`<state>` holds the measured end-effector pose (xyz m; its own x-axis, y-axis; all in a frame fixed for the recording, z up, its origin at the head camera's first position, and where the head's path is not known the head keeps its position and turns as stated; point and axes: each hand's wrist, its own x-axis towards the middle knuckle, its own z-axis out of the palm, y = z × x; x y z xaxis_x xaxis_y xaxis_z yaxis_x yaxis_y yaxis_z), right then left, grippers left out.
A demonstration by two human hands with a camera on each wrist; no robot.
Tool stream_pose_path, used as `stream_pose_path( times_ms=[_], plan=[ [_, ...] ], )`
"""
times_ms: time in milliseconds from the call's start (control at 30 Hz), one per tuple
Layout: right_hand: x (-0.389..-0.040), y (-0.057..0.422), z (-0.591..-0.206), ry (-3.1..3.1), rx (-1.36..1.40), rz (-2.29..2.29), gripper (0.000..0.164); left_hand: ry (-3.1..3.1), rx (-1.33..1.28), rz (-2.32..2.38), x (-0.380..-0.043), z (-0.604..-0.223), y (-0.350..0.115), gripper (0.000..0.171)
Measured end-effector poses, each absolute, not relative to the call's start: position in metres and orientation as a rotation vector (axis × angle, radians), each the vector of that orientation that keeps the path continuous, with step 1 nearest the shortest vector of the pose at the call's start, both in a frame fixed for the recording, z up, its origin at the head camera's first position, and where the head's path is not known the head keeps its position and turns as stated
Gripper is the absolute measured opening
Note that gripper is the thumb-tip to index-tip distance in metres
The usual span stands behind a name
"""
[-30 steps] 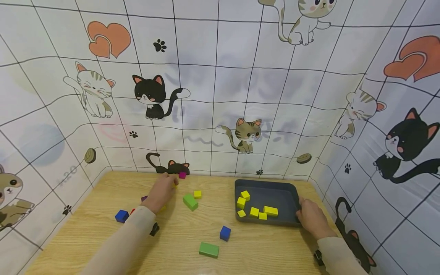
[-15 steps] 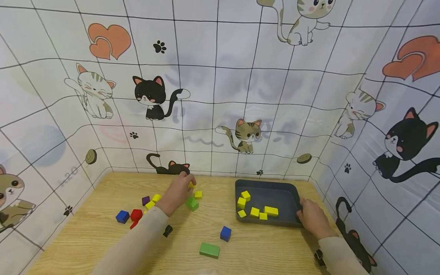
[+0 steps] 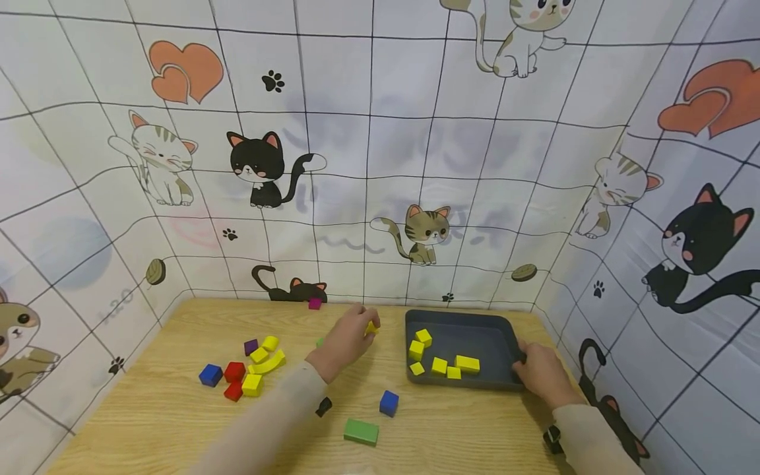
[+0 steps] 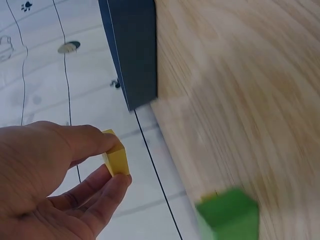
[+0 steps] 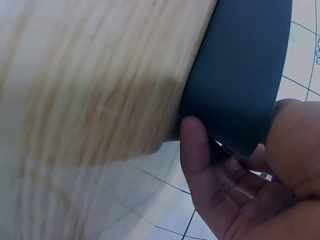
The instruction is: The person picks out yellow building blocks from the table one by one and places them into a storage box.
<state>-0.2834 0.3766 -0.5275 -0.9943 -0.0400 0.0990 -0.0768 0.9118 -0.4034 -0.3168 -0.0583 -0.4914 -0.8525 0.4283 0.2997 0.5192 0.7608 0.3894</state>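
Note:
My left hand pinches a yellow block between thumb and fingertips, raised over the table left of the dark tray. In the left wrist view, a green block lies on the wood below that hand; in the head view the hand mostly covers it. My right hand grips the tray's right edge, with the thumb on one side of the wall and fingers on the other in the right wrist view. Several yellow blocks, among them a longer one, lie inside the tray.
At the left sit a blue block, red blocks, a purple block and several yellow pieces. A magenta block lies by the back wall. Nearer the front are a blue cube and a green block.
My left hand has moved right across the table from the back left toward the tray, carrying the yellow block and uncovering the left pile. My right hand and the tray have stayed put.

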Motion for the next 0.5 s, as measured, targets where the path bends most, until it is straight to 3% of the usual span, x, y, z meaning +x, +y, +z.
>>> stream_pose_path(
  times_ms=[500],
  plan=[
    [-0.285,0.38,-0.522,-2.995,0.075,0.648,0.051,-2.67,-0.996,-0.654,-0.317,-0.5,0.021,0.023]
  ],
)
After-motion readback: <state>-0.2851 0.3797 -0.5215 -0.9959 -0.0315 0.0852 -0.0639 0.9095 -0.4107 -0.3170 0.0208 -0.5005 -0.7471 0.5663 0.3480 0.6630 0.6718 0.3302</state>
